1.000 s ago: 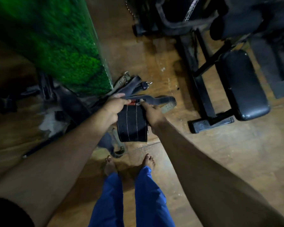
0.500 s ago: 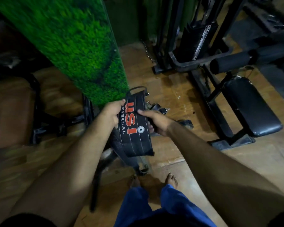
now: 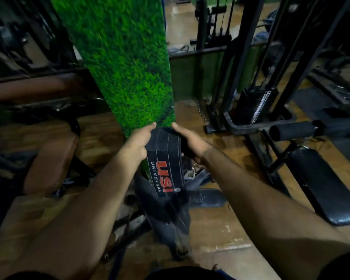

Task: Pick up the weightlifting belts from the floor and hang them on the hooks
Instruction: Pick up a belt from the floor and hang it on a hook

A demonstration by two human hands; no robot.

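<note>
Black belt [image 3: 166, 168] between left hand [image 3: 138, 141] and right hand [image 3: 191, 143], apparently gripped.

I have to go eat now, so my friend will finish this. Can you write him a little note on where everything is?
Left hand: grips the black belt at its top left edge.
Right hand: grips the top right edge.
The belt hangs lifted before the green pillar.
More belts lie on the wooden floor.
Done: one belt picked up.
Left: hang it, then fetch the rest. No hooks in view.
</note>
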